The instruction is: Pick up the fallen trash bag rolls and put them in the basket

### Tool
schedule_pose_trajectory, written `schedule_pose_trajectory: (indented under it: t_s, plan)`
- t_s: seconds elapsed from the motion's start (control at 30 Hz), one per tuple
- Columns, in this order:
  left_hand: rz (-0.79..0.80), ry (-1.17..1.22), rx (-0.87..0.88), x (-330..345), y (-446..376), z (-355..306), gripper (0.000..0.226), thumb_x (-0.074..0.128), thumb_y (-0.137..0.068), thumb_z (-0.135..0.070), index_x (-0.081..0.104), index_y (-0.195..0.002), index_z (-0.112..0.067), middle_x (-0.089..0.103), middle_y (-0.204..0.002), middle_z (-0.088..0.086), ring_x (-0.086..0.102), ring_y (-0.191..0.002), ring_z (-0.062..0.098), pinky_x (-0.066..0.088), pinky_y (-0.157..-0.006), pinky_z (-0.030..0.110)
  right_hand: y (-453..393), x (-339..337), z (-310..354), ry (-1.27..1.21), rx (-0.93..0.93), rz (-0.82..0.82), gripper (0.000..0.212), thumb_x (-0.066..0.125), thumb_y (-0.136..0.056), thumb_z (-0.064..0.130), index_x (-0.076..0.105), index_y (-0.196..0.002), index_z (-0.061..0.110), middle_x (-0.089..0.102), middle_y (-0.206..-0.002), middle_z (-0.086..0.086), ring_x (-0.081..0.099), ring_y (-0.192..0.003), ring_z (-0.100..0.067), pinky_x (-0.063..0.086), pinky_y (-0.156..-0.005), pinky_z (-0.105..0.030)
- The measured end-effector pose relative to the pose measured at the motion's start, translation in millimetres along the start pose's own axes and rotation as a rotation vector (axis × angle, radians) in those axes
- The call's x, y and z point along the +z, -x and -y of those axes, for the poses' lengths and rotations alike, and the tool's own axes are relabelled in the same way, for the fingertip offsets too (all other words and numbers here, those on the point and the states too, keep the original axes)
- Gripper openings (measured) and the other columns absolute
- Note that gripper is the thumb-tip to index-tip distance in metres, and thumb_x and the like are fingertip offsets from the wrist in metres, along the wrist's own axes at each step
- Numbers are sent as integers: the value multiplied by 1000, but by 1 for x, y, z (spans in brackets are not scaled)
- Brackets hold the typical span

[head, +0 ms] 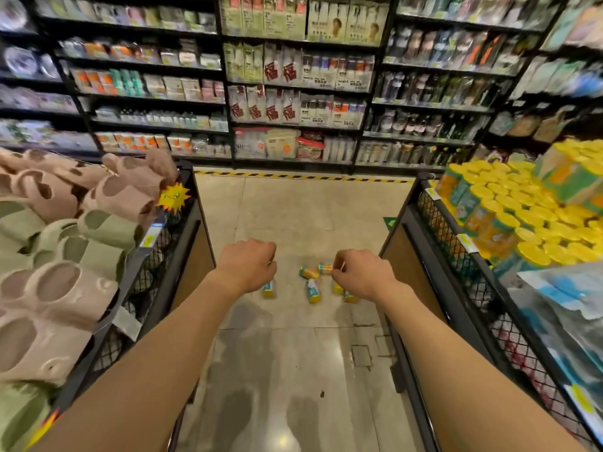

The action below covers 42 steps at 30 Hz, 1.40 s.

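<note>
While both bare forearms reach forward over the glossy floor tiles, the left hand and right hand hang with fingers curled under, gripping nothing I can make out. Small yellow-capped trash bag rolls lie scattered on the floor beneath and between them. Right of the right hand, a black wire-mesh basket brims with matching cylinders; soft slippers fill the left bin.

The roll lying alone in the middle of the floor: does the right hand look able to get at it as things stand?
Probably yes. The roll lies on bare floor with nothing over it, just left of the right hand, though how high the hand hangs cannot be told.
</note>
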<state>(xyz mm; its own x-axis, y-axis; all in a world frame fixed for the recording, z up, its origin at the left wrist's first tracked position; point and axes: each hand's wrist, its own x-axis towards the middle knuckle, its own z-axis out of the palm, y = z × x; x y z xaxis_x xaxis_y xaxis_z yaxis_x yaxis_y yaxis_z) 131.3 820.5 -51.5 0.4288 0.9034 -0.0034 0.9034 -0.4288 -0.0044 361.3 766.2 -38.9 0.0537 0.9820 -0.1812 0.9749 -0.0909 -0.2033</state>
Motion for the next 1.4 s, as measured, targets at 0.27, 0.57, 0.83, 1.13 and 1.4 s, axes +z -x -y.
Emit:
schedule_pose_trajectory:
  t_s: [0.27, 0.57, 0.83, 1.13, 1.4]
  plan:
    - [60, 11, 26, 26, -146, -2, 26, 42, -95, -41, 57, -103, -21, 64, -99, 4, 62, -89, 27, 52, -73, 37, -149, 2, -48, -30, -33, 46, 24, 53, -91, 42, 65, -107, 27, 70, -108, -2, 64, -96, -27, 42, -67, -33]
    - [79, 57, -87, 38, -289, 0, 28, 43, -95, -44, 57, -105, -22, 64, -99, 2, 61, -90, 27, 49, -74, 36, -293, -14, -102, -87, -44, 103, 22, 54, -90, 37, 65, -106, 27, 69, -110, -2, 64, -98, -29, 42, -71, -34]
    - [137, 172, -153, 82, -377, 32, 25, 45, -95, -43, 58, -106, -25, 66, -96, -3, 62, -86, 24, 52, -76, 38, -399, 10, -115, -104, -41, 223, 21, 60, -87, 40, 65, -106, 31, 69, -112, 2, 63, -102, -25, 41, -73, -34]
    - [303, 331, -189, 169, -488, 93, 38, 48, -94, -49, 50, -124, -27, 66, -108, 0, 62, -95, 27, 41, -72, 33, -514, 48, -116, -210, 133, 344, 17, 62, -87, 47, 62, -98, 34, 68, -114, -1, 62, -104, -26, 48, -80, -36]
    - [420, 674, -468, 284, -544, 123, 36, 57, -88, -49, 54, -119, -30, 67, -101, -8, 61, -99, 23, 42, -79, 33, -592, 143, -149, -677, 496, 369, 21, 76, -81, 41, 69, -93, 26, 72, -110, -7, 66, -99, -24, 52, -82, -34]
